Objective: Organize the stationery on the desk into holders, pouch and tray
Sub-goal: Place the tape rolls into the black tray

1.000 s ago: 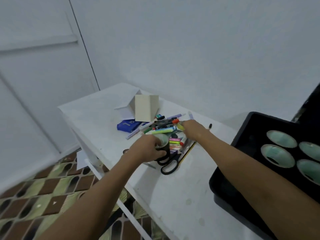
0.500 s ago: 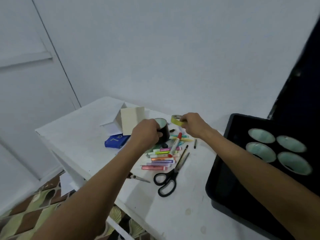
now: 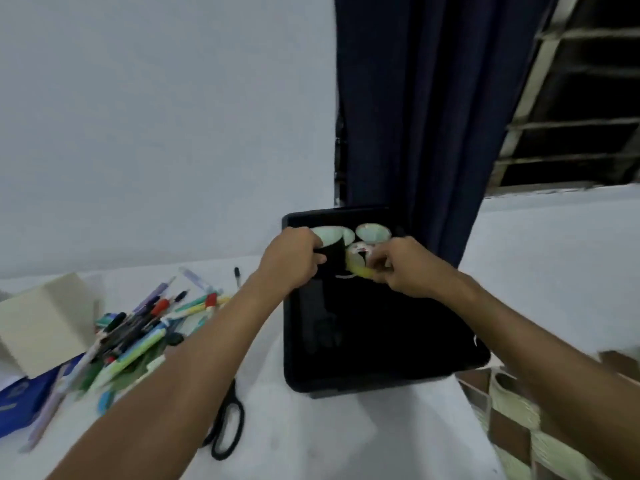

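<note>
Here the left hand [image 3: 294, 259] grips a black cup holder [image 3: 333, 252] over the far end of the black tray [image 3: 381, 358], while the right hand [image 3: 403, 266] pinches a yellow tape roll [image 3: 360, 268] just beside it. Pens [image 3: 145, 327] and scissors [image 3: 227, 420] lie on the worktop [image 3: 311, 438].

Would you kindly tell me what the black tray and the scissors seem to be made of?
Black tray: probably moulded plastic, semi-gloss, judging by its rounded corners and faint sheen. Scissors: black loop handles look like plastic; the blades are hidden under the arm.
</note>
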A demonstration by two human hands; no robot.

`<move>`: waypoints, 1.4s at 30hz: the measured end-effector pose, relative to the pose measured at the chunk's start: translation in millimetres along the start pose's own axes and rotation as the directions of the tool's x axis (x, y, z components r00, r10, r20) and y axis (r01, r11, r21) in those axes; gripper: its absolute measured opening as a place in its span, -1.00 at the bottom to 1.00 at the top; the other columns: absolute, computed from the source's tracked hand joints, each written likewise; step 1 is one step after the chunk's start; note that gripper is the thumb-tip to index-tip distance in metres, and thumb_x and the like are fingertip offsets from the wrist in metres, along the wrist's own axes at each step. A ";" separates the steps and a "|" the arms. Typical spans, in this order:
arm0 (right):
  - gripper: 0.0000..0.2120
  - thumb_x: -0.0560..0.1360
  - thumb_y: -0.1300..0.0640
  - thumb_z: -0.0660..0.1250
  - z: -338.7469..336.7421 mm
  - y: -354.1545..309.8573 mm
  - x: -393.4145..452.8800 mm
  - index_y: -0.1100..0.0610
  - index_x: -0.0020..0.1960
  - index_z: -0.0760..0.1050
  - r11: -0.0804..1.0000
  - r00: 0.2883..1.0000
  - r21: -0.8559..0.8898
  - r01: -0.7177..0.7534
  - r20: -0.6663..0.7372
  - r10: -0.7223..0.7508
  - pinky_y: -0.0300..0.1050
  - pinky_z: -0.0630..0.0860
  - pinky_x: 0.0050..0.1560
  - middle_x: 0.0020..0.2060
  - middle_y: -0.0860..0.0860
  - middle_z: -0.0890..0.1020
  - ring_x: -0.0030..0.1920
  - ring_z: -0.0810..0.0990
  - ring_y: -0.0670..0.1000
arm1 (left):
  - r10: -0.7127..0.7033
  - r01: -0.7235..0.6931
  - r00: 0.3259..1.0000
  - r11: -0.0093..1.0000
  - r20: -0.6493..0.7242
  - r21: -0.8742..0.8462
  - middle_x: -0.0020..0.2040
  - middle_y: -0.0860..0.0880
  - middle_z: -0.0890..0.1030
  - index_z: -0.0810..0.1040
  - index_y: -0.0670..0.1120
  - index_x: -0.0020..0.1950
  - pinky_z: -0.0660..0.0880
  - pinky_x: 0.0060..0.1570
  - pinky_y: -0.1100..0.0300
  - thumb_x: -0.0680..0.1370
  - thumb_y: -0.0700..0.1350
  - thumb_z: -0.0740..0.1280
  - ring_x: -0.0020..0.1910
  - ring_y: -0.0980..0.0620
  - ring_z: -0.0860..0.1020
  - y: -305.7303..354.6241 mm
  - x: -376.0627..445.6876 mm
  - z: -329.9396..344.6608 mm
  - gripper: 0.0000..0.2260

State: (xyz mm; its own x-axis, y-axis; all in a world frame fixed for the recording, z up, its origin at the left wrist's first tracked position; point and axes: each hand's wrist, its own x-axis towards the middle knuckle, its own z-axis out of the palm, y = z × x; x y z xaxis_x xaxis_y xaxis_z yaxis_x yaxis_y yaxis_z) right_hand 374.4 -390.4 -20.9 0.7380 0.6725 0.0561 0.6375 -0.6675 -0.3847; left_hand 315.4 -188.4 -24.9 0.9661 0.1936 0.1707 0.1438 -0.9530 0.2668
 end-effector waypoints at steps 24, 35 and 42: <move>-0.86 0.47 0.24 0.26 35.1 36.0 -72.4 0.22 -0.06 0.59 0.897 0.872 -0.317 -0.307 0.285 0.399 -0.14 0.40 -0.35 -0.15 0.07 0.49 -0.27 0.52 0.11 | 0.336 -0.326 0.900 0.942 0.278 -0.082 -0.03 -0.14 0.65 0.62 -0.13 0.14 0.59 -0.08 0.00 0.52 -0.21 0.36 -0.09 -0.09 0.62 78.8 15.7 99.9 -0.79; -0.71 0.55 0.05 0.25 39.1 39.7 -61.1 0.21 0.15 0.53 0.864 0.763 -0.428 -0.265 0.456 0.459 -0.12 0.40 -0.18 0.05 0.10 0.62 -0.16 0.50 0.07 | 0.344 -0.349 0.912 0.937 0.222 -0.021 -0.24 -0.02 0.51 0.55 -0.16 -0.13 0.48 -0.29 0.12 0.49 -0.26 0.36 -0.28 0.01 0.51 77.0 19.9 113.9 -0.98; -0.67 0.53 0.00 0.29 43.9 40.7 -59.2 0.20 0.17 0.52 0.868 0.783 -0.404 -0.288 0.423 0.456 -0.12 0.40 -0.14 0.07 0.10 0.61 -0.13 0.50 0.06 | 0.346 -0.361 0.921 0.931 0.179 0.059 -0.14 -0.13 0.57 0.46 -0.14 -0.23 0.49 -0.27 0.07 0.50 -0.24 0.33 -0.18 -0.10 0.57 81.6 15.1 118.5 -0.88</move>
State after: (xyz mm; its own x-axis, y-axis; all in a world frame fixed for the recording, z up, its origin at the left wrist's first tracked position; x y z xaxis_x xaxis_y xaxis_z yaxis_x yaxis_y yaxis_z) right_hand 347.0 -443.4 -80.3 0.7748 0.3569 -0.5218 0.4306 -0.9023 0.0223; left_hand 367.1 -290.9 -113.0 0.9779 -0.1935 0.0796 -0.2026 -0.9705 0.1304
